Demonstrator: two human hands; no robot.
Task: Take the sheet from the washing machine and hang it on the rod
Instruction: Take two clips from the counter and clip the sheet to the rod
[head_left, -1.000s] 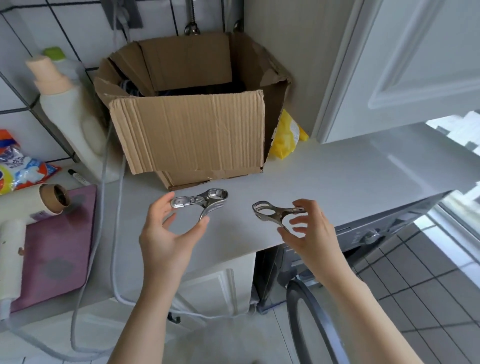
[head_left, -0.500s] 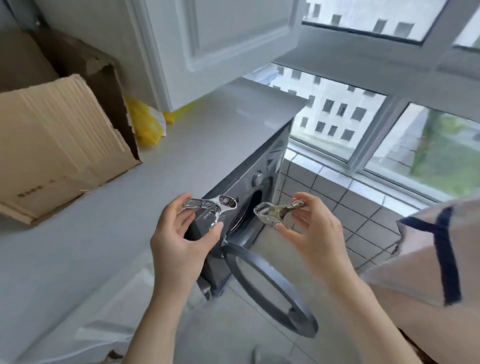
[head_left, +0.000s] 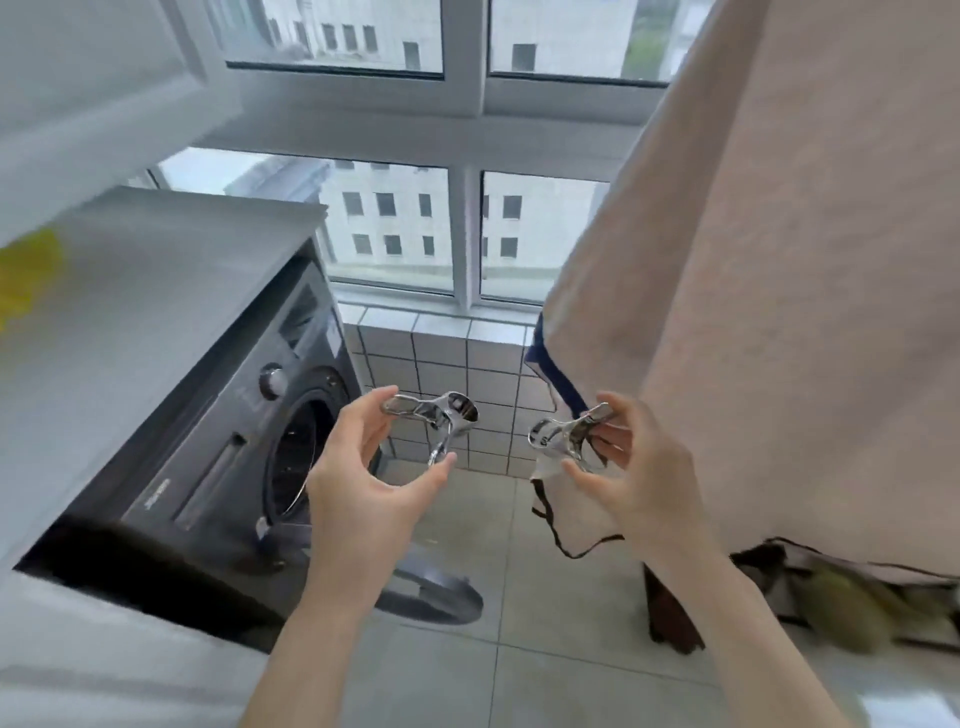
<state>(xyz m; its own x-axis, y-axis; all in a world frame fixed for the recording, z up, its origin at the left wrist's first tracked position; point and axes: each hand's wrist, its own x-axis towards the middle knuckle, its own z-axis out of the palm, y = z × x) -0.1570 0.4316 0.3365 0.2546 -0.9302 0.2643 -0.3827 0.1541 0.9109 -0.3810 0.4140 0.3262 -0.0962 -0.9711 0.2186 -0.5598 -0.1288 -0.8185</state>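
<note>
Head view. My left hand (head_left: 371, 467) pinches a metal clip (head_left: 434, 415) between thumb and fingertips; my right hand (head_left: 631, 467) pinches a second metal clip (head_left: 563, 436) the same way. The sheet (head_left: 779, 291), beige with a dark edge, already hangs at right, just beside that hand; the rod is out of view. The washing machine (head_left: 223, 431) stands open at left. Judged step: securing. Next move calls for raising each clip to the top fold.

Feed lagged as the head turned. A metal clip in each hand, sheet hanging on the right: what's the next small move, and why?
Probably raise the right hand and its metal clip up along the sheet toward the rod, which is out of view. The sheet already hangs unclipped, and the left hand holds a second clip ready.
</note>
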